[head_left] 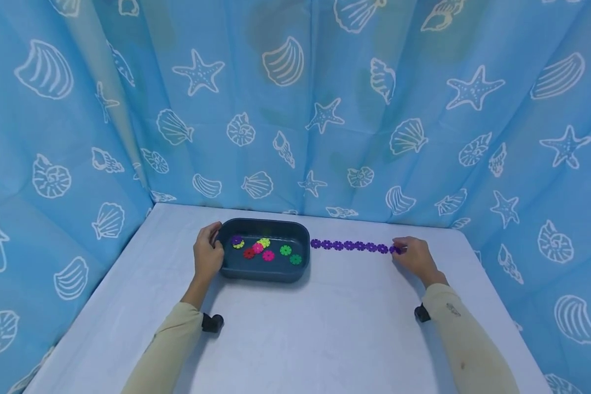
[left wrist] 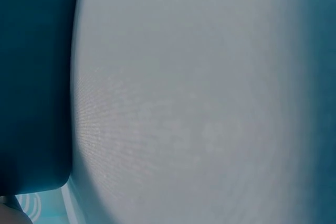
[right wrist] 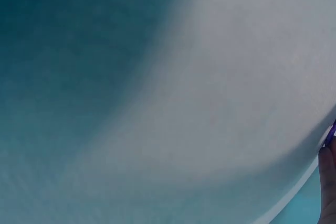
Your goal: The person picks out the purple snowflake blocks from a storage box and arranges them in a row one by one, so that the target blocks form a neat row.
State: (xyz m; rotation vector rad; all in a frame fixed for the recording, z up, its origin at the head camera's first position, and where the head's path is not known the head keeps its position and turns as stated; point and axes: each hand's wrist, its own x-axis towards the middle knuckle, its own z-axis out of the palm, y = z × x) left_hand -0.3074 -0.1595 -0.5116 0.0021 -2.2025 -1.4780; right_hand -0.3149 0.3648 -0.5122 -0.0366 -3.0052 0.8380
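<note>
So, from my end I watch one line: the row of purple discs (head_left: 349, 245) lies on the table (head_left: 320, 334), its long axis running left to right, between the tray (head_left: 261, 273) and the right hand (head_left: 416, 258). That hand is nearer — its fingers pinch the rightmost disc (head_left: 395, 250), so the rest of the row stretches off to their left, ending just beside the tray. The left hand (head_left: 208, 253) grips the tray's opposite end, well apart from the row.
</note>
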